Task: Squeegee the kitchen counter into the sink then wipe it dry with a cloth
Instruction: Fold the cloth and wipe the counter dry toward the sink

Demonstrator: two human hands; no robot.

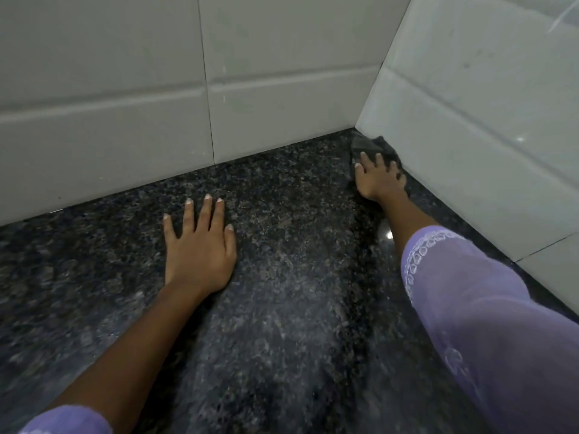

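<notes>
Speckled dark granite counter meeting grey wall tiles at a corner. Left hand lies flat, fingers spread, holding nothing. Right hand presses a dark cloth into the corner, fingers extended. No writing visible.

Pale tiled walls meet in a corner (thin grout lines).

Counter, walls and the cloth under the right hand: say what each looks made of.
Counter: likely polished granite; dark speckled grain, a glint of reflected light.
Walls: apparently glazed ceramic tile; pale, smooth, thin grout lines, faint sheen.
Cloth: soft dark fabric, matte and crumpled in the corner; weave too blurred to tell.
</notes>
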